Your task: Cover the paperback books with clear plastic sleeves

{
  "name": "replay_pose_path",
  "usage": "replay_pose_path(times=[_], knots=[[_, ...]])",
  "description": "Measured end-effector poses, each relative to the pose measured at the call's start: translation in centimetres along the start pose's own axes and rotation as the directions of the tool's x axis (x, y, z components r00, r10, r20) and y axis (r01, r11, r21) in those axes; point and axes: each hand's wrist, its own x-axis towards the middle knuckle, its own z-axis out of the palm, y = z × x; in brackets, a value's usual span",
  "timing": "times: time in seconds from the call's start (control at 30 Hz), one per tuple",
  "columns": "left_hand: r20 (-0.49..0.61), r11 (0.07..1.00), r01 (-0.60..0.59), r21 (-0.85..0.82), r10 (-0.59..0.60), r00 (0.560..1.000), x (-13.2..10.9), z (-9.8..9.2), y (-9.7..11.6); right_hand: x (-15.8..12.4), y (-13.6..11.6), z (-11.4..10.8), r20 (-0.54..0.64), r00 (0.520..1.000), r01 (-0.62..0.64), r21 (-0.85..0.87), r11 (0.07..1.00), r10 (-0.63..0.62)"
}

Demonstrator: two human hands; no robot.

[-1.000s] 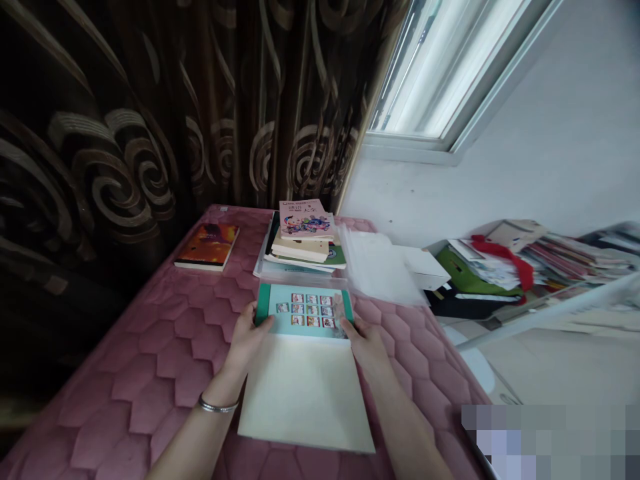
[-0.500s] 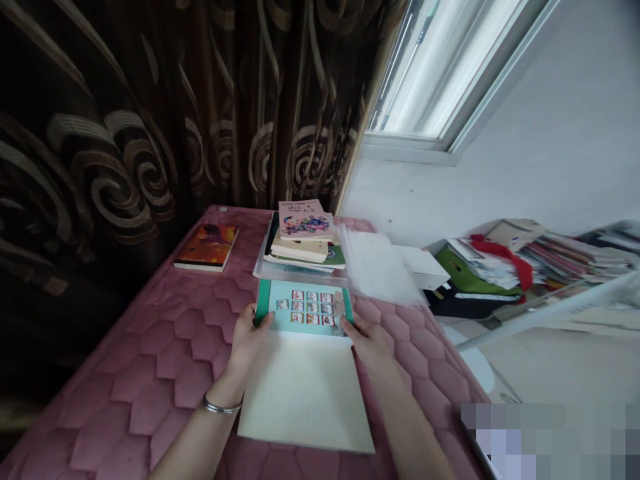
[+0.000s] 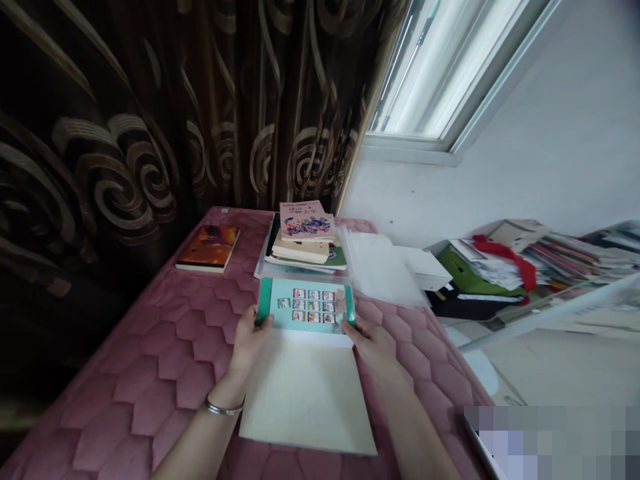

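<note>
Left hand (image 3: 253,340) and right hand (image 3: 373,343) each grip an edge of the teal book (image 3: 305,307); its print is unreadable.

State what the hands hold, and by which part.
The teal book: left hand on its left edge, right hand on its right edge.

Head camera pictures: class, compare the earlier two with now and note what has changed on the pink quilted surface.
Almost nothing. The teal, green-edged book with rows of small pictures may have edged slightly away from the person; it is too slight to be sure. The left hand and right hand still grip its side edges, nothing taken or released. The cream sheet, stack of books and orange book stayed put.
</note>
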Motion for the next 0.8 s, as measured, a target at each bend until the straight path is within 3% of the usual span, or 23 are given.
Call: replay_pose_path(times=[0.1, 0.23, 0.53, 0.8], knots=[[-0.008, 0.999, 0.015, 0.032, -0.015, 1.0, -0.1, 0.1, 0.1, 0.2, 0.9, 0.3, 0.04, 0.999, 0.024, -0.03, 0.999, -0.023], [-0.023, 0.997, 0.022, 0.073, -0.02, 1.0, -0.2, 0.2, 0.1, 0.1, 1.7, 0.7, -0.001, 0.998, 0.065, -0.092, 0.994, -0.066], [-0.021, 0.98, -0.015, 0.198, 0.02, 1.0, -0.2, 0.1, 0.1, 0.1, 0.3, 0.0, 0.07, 0.991, 0.12, -0.134, 0.984, -0.111], [0.086, 0.978, -0.009, 0.207, -0.009, 0.996, 0.3, -0.5, 0.6, 0.4, 1.0, 0.0, 0.089, 0.992, 0.106, -0.166, 0.98, -0.092]])
